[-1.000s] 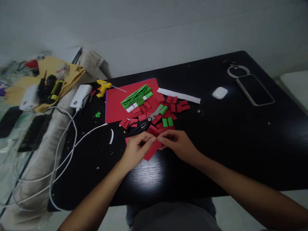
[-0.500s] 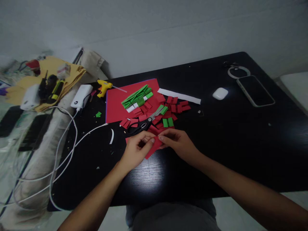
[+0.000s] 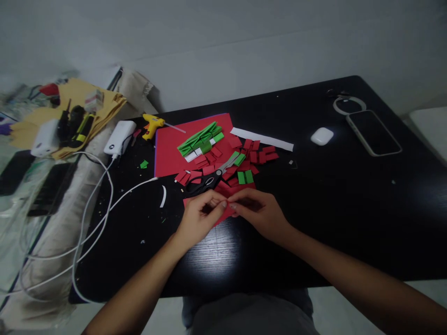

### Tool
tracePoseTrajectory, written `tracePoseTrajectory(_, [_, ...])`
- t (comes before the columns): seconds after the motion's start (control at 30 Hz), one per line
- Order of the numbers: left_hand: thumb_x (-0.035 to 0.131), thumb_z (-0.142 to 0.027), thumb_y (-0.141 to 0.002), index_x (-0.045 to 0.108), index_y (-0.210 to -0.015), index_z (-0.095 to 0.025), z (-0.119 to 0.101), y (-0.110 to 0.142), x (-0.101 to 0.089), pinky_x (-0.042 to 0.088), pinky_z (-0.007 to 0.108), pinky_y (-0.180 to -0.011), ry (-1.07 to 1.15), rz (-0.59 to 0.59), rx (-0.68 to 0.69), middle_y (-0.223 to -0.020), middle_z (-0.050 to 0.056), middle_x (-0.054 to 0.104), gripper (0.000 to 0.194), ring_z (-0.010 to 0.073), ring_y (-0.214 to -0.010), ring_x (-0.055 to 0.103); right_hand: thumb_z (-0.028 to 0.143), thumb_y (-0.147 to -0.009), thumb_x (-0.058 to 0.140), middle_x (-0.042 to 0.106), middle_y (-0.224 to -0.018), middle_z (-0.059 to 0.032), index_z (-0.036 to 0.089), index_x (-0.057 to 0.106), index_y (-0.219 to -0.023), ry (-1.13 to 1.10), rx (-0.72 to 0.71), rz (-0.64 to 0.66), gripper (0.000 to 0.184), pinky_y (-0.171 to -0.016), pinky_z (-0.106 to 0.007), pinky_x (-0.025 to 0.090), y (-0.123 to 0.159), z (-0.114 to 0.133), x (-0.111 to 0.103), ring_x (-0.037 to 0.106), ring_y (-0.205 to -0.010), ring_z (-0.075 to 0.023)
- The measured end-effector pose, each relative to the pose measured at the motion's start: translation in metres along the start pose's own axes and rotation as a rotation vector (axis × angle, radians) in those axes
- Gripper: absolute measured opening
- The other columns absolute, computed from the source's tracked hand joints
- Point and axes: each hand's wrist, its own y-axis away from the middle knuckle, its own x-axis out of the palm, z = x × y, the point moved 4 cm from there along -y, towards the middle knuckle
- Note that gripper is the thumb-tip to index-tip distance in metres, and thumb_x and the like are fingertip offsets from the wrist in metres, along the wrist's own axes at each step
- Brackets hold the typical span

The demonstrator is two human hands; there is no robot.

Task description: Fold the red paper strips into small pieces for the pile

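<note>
Big black desk (image 3: 349, 209) fills the room in front of this person, and it is crowded up the middle. On it lies a red foam sheet (image 3: 171, 149) with a bundle of green strips (image 3: 199, 138) on top, and a long white paper strip (image 3: 261, 139) just beside its right edge. Off to the right, well apart from the work, sit a phone (image 3: 373, 132) and a white earbud case (image 3: 321, 136).

Closer in, black-handled scissors (image 3: 206, 180) lie among the scattered red and green cut pieces (image 3: 244, 160), blades pointing away, handles near the knuckles. That is the risk I see: a hand sliding forward could nudge the scissors and scatter those small pieces.

Now the hands. The left hand (image 3: 197, 218) and right hand (image 3: 260, 211) meet near the desk's front edge, fingertips of both pinched shut on one small red paper piece (image 3: 223, 213), which sits on the desk surface between them. The fingers crowd one spot, so an uneven squeeze could put a crooked crease in it or tear it.

A white charging cable (image 3: 104, 204) loops off the desk's left side; an elbow could snag it.
</note>
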Motion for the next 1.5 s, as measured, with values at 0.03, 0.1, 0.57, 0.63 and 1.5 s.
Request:
tracePoseTrajectory(0.03, [0.066, -0.024, -0.094, 0.072, -0.09, -0.018, 0.0, 0.0, 0.0, 0.049, 0.019, -0.063, 0.002, -0.001, 0.002, -0.075, -0.001, 0.071, 0.009, 0.0096, -0.066, 0.064, 0.024, -0.085, 0.077, 0.077, -0.091, -0.0018, 0.023, 0.079, -0.094, 0.019, -0.016, -0.004, 0.01, -0.071, -0.028, 0.057, 0.0, 0.001, 0.0, 0.072, -0.077, -0.0154])
tracePoseTrajectory(0.1, [0.067, -0.024, -0.094, 0.072, -0.09, -0.018, 0.0, 0.0, 0.0, 0.049, 0.019, -0.063, 0.007, -0.004, 0.007, -0.075, -0.001, 0.072, 0.009, 0.0096, -0.066, 0.064, 0.023, -0.085, 0.076, 0.077, -0.091, -0.0019, 0.023, 0.079, -0.094, 0.053, -0.04, -0.003, 0.01, -0.071, -0.027, 0.056, 0.0, 0.003, 0.0, 0.072, -0.079, -0.0155])
tracePoseTrajectory(0.57, [0.065, -0.027, -0.094, 0.072, -0.086, -0.017, -0.001, 0.0, -0.002, 0.044, 0.02, -0.057, 0.027, -0.065, -0.039, -0.068, -0.001, 0.066, 0.015, 0.0091, -0.06, 0.056, 0.022, -0.083, 0.077, 0.078, -0.086, -0.0017, 0.023, 0.079, -0.087, 0.021, -0.021, -0.028, 0.005, -0.07, -0.028, 0.056, 0.0, 0.004, -0.001, 0.072, -0.076, -0.0166])
tracePoseTrajectory(0.63, [0.065, -0.028, -0.094, 0.072, -0.087, -0.017, 0.001, -0.001, -0.006, 0.044, 0.02, -0.058, -0.001, -0.108, -0.041, -0.07, -0.001, 0.066, 0.015, 0.0096, -0.061, 0.055, 0.022, -0.083, 0.077, 0.078, -0.086, -0.002, 0.023, 0.079, -0.086, 0.049, -0.033, -0.042, 0.003, -0.071, -0.029, 0.056, 0.0, 0.007, -0.002, 0.072, -0.078, -0.0171])
tracePoseTrajectory(1.5, [0.065, -0.028, -0.095, 0.069, -0.092, -0.018, 0.002, 0.003, 0.002, 0.048, 0.023, -0.065, -0.02, -0.059, 0.01, -0.077, 0.001, 0.067, 0.012, 0.0118, -0.068, 0.06, 0.041, -0.082, 0.082, 0.075, -0.089, -0.003, 0.02, 0.078, -0.091, -0.209, 0.194, 0.06, 0.023, -0.07, -0.033, 0.065, -0.004, -0.001, 0.001, 0.073, -0.074, -0.017])
